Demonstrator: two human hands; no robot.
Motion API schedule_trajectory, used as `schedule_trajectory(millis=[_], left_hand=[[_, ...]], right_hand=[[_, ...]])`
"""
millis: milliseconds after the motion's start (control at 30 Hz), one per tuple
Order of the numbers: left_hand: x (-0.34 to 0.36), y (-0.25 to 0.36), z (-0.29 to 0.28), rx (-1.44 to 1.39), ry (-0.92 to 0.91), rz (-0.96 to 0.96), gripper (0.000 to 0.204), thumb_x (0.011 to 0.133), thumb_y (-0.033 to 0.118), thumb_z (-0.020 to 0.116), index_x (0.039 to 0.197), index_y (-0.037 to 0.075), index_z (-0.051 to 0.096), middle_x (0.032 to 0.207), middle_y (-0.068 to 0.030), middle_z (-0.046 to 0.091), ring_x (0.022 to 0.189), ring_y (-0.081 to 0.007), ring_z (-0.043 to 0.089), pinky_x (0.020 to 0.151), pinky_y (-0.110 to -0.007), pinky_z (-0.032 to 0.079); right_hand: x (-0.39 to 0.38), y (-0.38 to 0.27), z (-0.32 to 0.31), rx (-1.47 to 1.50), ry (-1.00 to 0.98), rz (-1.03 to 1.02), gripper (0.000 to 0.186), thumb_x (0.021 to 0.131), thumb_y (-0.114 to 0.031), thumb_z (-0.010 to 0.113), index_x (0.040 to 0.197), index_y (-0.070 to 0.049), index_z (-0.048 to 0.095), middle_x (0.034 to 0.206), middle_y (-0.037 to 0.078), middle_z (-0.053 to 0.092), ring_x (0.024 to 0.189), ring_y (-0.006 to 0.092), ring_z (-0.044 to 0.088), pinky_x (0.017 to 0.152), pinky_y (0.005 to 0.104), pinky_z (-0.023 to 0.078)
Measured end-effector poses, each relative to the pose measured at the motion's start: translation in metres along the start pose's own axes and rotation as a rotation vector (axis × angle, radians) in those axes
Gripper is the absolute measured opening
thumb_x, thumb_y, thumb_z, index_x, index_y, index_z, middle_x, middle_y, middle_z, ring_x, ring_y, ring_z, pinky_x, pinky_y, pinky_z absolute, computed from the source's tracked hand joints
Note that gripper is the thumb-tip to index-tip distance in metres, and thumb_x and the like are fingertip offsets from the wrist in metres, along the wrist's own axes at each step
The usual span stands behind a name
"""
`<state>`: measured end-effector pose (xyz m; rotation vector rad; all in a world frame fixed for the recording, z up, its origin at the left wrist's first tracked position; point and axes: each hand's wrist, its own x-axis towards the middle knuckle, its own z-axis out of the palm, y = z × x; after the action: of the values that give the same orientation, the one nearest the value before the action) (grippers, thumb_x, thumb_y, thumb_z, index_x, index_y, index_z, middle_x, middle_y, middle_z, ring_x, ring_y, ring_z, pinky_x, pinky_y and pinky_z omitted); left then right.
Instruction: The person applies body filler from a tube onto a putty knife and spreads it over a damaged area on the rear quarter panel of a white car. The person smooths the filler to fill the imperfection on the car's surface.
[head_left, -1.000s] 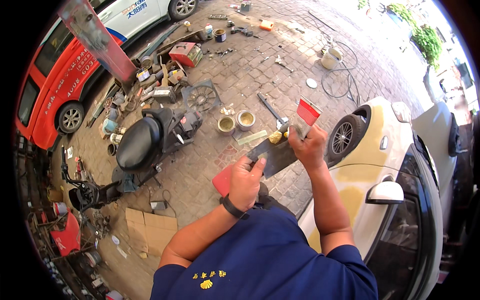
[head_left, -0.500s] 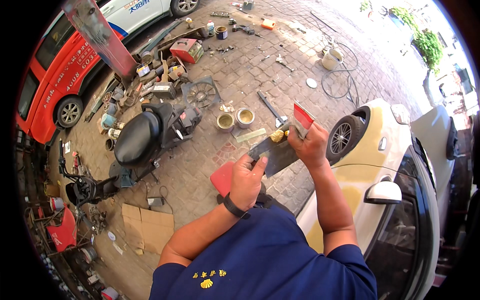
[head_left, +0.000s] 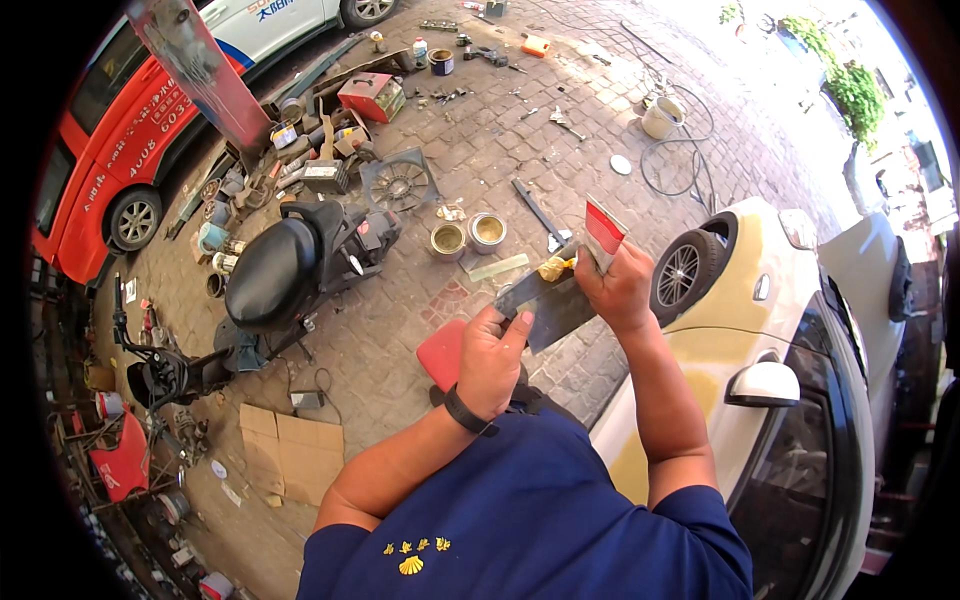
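My left hand (head_left: pixel 495 358) grips the near left end of a dark flat putty board (head_left: pixel 560 318), thumb on top. A yellowish lump of putty (head_left: pixel 552 269) sits at the board's far edge. Just right of it, my right hand (head_left: pixel 617 288) is closed round a flattened red and silver-white tube (head_left: pixel 604 232). The tube's flat end sticks up above the fingers, and its lower end is mostly hidden by them. Beyond the board stand two open cans of putty (head_left: pixel 488 231) (head_left: pixel 447 239), with a pale flat strip (head_left: pixel 498 267) in front of them.
A car with yellowish filler patches (head_left: pixel 685 385) stands close on my right. At left is a black-seated scooter (head_left: pixel 275 275), with scattered tools and a red toolbox (head_left: pixel 371 97) beyond. A red stool (head_left: pixel 440 352) and flattened cardboard (head_left: pixel 292 455) lie nearer. A hose (head_left: pixel 655 160) coils by a bucket (head_left: pixel 662 118).
The view has shifted slightly. Both hands keep their holds; the tube and my right hand have moved only a little over the board, beside the putty.
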<state>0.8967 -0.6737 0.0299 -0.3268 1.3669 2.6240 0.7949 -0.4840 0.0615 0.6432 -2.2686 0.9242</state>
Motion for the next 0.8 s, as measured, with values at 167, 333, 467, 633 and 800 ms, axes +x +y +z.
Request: schedule_trajectory(millis=[167, 333, 467, 633, 800], left_hand=[[0.002, 0.0, 0.001, -0.014, 0.008, 0.019, 0.012, 0.104, 0.013, 0.069, 0.109, 0.002, 0.069, 0.089, 0.0035, 0.066, 0.076, -0.003, 0.052, 0.068, -0.023, 0.042], [0.004, -0.004, -0.005, -0.011, 0.005, 0.005, 0.012, 0.104, 0.013, 0.069, 0.11, 0.002, 0.069, 0.09, 0.0032, 0.066, 0.076, -0.003, 0.052, 0.068, -0.023, 0.042], [0.006, -0.002, -0.001, -0.005, 0.013, 0.029, 0.012, 0.104, 0.013, 0.07, 0.109, 0.002, 0.069, 0.09, 0.0033, 0.066, 0.076, -0.0027, 0.051, 0.067, -0.023, 0.042], [0.01, -0.009, -0.003, -0.002, 0.021, 0.032, 0.012, 0.104, 0.013, 0.07, 0.107, 0.002, 0.069, 0.088, 0.0038, 0.066, 0.076, -0.0024, 0.051, 0.067, -0.023, 0.041], [0.011, -0.009, 0.0, -0.005, 0.03, 0.032, 0.011, 0.104, 0.013, 0.07, 0.106, 0.002, 0.069, 0.087, 0.0038, 0.065, 0.075, -0.0025, 0.05, 0.067, -0.023, 0.041]], right_hand=[[0.001, 0.0, 0.002, -0.04, 0.002, -0.015, 0.019, 0.081, -0.009, 0.078, 0.08, -0.002, 0.061, 0.066, 0.013, 0.055, 0.055, 0.0338, 0.056, 0.051, 0.0424, 0.045], [0.0, 0.006, 0.003, -0.116, -0.019, -0.039, 0.03, 0.08, -0.012, 0.081, 0.074, -0.003, 0.053, 0.066, 0.013, 0.053, 0.055, 0.0337, 0.055, 0.05, 0.0434, 0.043], [0.001, 0.003, 0.003, -0.146, -0.03, -0.066, 0.029, 0.08, -0.012, 0.081, 0.075, -0.004, 0.053, 0.067, 0.013, 0.053, 0.055, 0.0333, 0.055, 0.05, 0.043, 0.043], [0.001, 0.009, 0.006, -0.107, -0.004, -0.085, 0.028, 0.08, -0.01, 0.08, 0.075, -0.004, 0.053, 0.067, 0.013, 0.053, 0.055, 0.0328, 0.056, 0.05, 0.0424, 0.043], [0.0, 0.012, 0.006, -0.1, 0.0, -0.075, 0.028, 0.08, -0.009, 0.079, 0.074, -0.004, 0.052, 0.066, 0.013, 0.052, 0.055, 0.0337, 0.055, 0.05, 0.0427, 0.044]])
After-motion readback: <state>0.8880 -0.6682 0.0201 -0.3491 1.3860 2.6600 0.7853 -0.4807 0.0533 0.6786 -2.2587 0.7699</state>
